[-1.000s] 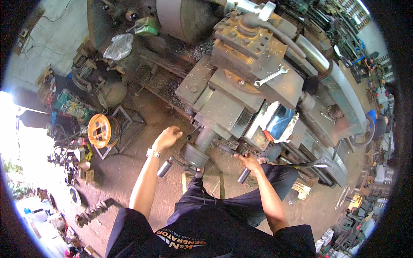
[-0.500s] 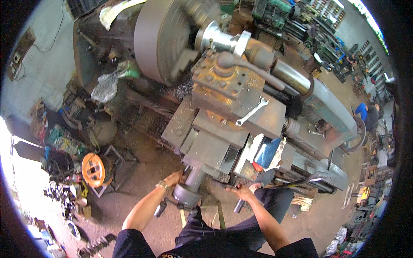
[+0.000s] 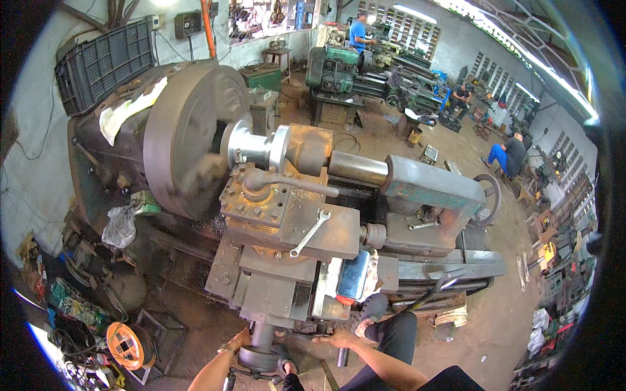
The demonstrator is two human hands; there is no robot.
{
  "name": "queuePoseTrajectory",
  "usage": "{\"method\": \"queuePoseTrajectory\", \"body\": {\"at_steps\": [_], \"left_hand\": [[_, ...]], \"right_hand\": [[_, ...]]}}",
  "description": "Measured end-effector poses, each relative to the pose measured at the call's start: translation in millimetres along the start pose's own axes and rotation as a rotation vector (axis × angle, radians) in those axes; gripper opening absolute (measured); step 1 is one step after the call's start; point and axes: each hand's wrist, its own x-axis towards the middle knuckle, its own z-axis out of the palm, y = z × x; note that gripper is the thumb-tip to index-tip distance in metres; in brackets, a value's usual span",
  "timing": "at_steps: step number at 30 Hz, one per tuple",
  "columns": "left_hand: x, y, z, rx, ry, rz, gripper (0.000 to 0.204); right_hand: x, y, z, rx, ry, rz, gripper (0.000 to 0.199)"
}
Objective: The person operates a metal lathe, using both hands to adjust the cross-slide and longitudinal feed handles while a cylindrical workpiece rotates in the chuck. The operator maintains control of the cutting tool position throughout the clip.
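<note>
A large lathe chuck (image 3: 195, 140), blurred by spinning, carries a shiny flanged metal workpiece (image 3: 257, 150). In front of it stands a rusty tool post (image 3: 261, 199) with a long clamping handle (image 3: 293, 184). My left hand (image 3: 238, 341) is curled beside the shaft of the cross-slide handwheel (image 3: 259, 358); its fingertips are hidden. With fingers closed, my right hand (image 3: 340, 338) grips a dark lever under the carriage, above a short cylindrical knob (image 3: 342, 357). An open-ended wrench (image 3: 310, 232) lies on the compound slide, and a phone (image 3: 353, 275) rests lower right of it.
The tailstock (image 3: 433, 182) with its handwheel (image 3: 488, 199) stands to the right. An orange reel (image 3: 130, 345) and a metal frame sit lower left. A plastic bag (image 3: 119, 226) hangs near the headstock. People work far off, near a green lathe (image 3: 334, 68).
The view has tilted up, so the machine sits lower and further left, and more of the far workshop shows. My hands keep about the same places on the machine; the chuck stays blurred.
</note>
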Motion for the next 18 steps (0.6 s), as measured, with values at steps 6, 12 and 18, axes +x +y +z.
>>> {"method": "queuePoseTrajectory", "body": {"at_steps": [6,12,18], "left_hand": [[-4.0,-7.7,-3.6,0.045,0.039,-0.014,0.047],[-5.5,-18.5,-10.5,0.098,0.134,0.008,0.047],[-25.4,-3.8,-16.6,0.044,0.367,0.017,0.048]], "right_hand": [[2.7,0.2,-1.1,-0.035,-0.064,0.02,0.117],[-23.1,-14.9,-13.2,0.022,0.004,-0.088,0.124],[-44.4,-24.9,-22.3,0.008,-0.031,-0.063,0.125]]}}
